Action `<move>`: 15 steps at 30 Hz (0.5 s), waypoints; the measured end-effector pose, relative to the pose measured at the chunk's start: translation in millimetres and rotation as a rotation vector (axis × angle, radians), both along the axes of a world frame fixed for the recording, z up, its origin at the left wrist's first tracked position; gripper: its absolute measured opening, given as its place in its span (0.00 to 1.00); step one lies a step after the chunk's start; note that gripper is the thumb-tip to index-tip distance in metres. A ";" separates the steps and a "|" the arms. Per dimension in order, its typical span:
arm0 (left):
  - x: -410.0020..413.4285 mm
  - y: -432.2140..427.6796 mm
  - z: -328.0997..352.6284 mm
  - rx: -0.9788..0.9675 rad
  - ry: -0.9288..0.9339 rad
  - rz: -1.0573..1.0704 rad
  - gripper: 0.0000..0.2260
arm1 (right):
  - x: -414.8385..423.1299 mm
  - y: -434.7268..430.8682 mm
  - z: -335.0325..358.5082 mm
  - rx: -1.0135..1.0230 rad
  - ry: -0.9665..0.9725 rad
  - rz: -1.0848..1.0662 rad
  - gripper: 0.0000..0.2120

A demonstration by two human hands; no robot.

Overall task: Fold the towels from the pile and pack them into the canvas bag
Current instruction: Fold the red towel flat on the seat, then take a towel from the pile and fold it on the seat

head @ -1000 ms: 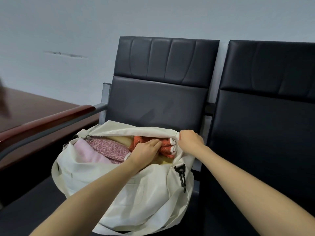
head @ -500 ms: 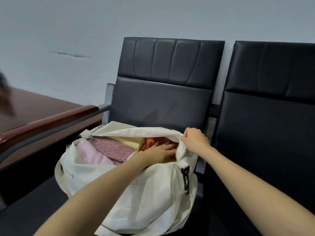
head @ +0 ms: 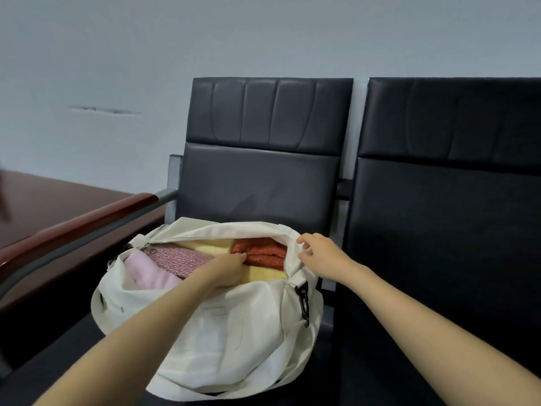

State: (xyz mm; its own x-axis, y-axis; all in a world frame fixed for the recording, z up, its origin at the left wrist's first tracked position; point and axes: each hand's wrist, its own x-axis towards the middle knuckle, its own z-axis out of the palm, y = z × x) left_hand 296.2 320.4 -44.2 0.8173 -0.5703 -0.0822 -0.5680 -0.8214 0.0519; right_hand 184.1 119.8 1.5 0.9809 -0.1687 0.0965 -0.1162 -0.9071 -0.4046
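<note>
The soft, light orange towel (head: 260,253) should squash easily. The left hand (head: 231,269), fingers extended, presses its folded edge into the floppy canvas bag (head: 234,332). The right hand (head: 320,254) is at the rim; I cannot tell whether it grips.

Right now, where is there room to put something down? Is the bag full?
The right chair's seat beside the bag is bare, and so is the table stretch past the armrest. The bag is crowded: towels fill it to the rim, with the left hand pushed in among them.
</note>
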 end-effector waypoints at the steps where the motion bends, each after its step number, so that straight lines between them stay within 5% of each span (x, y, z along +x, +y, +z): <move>1: 0.0 -1.5 0.7 0.007 0.071 0.044 0.23 | -11.2 -2.0 1.6 0.014 0.004 -0.001 0.18; 5: -28.4 -19.3 21.4 -0.043 0.129 0.134 0.19 | -59.5 -22.0 13.7 0.005 0.036 -0.061 0.18; 9: -86.4 -41.5 50.0 -0.371 0.119 0.088 0.12 | -116.8 -42.5 28.8 0.069 0.031 -0.146 0.17; 15: -234.1 -123.9 83.9 -0.609 0.249 -0.199 0.10 | -238.3 -84.9 37.8 0.130 -0.002 -0.266 0.17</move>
